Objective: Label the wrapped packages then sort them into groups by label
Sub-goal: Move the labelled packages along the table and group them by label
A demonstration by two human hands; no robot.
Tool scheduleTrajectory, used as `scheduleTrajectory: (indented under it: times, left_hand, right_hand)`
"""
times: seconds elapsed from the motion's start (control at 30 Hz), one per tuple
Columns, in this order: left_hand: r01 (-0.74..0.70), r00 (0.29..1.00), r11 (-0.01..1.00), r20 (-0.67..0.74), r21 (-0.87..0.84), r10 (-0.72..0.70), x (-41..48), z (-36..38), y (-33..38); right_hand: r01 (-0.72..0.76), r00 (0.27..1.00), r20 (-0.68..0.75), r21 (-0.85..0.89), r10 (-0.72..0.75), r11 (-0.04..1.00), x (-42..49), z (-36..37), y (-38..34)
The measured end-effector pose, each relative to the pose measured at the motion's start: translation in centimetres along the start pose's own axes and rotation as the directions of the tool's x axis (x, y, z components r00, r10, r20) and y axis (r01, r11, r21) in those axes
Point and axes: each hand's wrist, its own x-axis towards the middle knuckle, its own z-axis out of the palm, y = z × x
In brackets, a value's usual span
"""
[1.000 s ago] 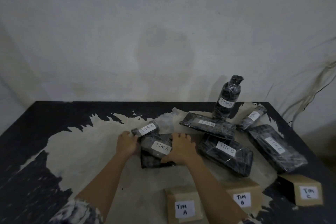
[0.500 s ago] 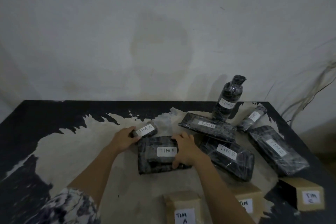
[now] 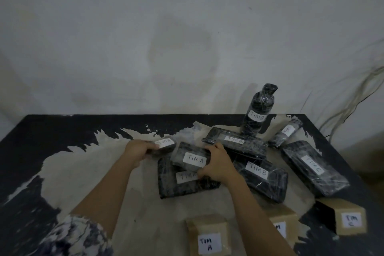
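worn black table (image 3: 62,162): i see the left hand (image 3: 137,151) gripping a small package (image 3: 165,145), the right hand (image 3: 218,165) gripping a second package (image 3: 192,159) over a flat package (image 3: 176,188).

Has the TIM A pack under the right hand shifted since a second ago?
Yes. Gripped by the right hand, the TIM A pack has slid slightly toward the wall, judged against the TIM B pack, uncovering the label on the flat pack beneath.
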Motion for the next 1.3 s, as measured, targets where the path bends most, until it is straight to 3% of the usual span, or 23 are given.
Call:
scheduleTrajectory:
  times: [0.1,0.17,0.3,0.4,0.53,0.63,0.7,0.77,0.83,0.87,0.93,1.0,1.17,1.3]
  left_hand:
    - [0.02,0.997,0.975,-0.062,-0.221,-0.034,-0.6,0.2,1.4]
    - [0.026,0.997,0.956,-0.067,-0.293,-0.047,-1.3,0.1,2.2]
    - [0.087,0.991,0.944,0.128,-0.318,-0.048,-3.5,-0.3,2.7]
    - [0.057,0.966,0.967,0.259,-0.247,0.01,-5.1,-0.2,1.8]
    - [0.006,0.942,0.998,0.334,-0.068,0.017,-6.9,0.7,0.1]
    - [-0.044,0.943,0.998,0.328,-0.037,0.054,-7.8,1.8,-0.8]
    - [-0.182,0.959,0.977,0.241,0.109,0.151,-8.3,2.4,-1.2]
    - [-0.36,0.931,0.802,0.134,0.476,0.338,-8.6,2.5,-1.6]
    - [-0.409,0.894,0.64,0.143,0.651,0.425,-9.6,2.5,-1.7]
    - [-0.387,0.912,0.638,0.175,0.666,0.371,-9.6,2.5,-1.8]
    - [-0.295,0.951,0.742,0.264,0.602,0.163,-9.5,2.4,-2.3]
    - [-0.22,0.934,0.829,0.356,0.514,0.027,-9.3,2.4,-3.2]
    - [-0.369,0.898,0.764,0.415,0.529,0.146,-8.6,3.3,-5.3]
    - [-0.499,0.865,0.597,0.399,0.628,0.304,-9.5,4.2,-7.0]
  right_hand:
    - [0.008,0.997,-0.072,0.078,-0.002,0.997,0.0,-0.5,-0.1]
    - [0.031,0.999,-0.011,0.068,-0.03,0.997,-0.1,-0.4,-0.2]
    - [0.082,0.987,0.146,-0.058,-0.073,0.995,-0.6,1.3,-0.6]
    - [0.06,0.994,0.093,0.035,-0.063,0.998,-1.0,1.8,-0.4]
    - [-0.017,1.0,0.021,0.362,0.01,0.932,-1.3,0.7,0.0]
    - [0.038,0.993,0.099,0.189,-0.058,0.981,-1.9,-0.1,0.0]
    - [0.058,0.99,0.125,0.081,-0.067,0.995,-2.4,0.2,-0.1]
    - [0.04,0.995,0.084,0.073,-0.046,0.997,-2.4,1.0,0.1]
    - [0.012,0.998,0.06,0.056,-0.016,0.998,-2.3,1.6,0.3]
    - [-0.018,0.997,0.076,0.042,0.014,0.999,-2.3,1.8,0.4]
    - [-0.061,0.989,0.136,0.033,0.056,0.998,-2.7,2.0,0.5]
    - [-0.06,0.982,0.18,0.017,0.056,0.998,-3.2,2.1,0.7]
    - [-0.057,0.993,0.095,-0.087,0.065,0.995,-4.0,2.9,1.0]
    - [-0.05,0.999,0.006,-0.114,0.051,0.992,-4.4,4.0,1.1]
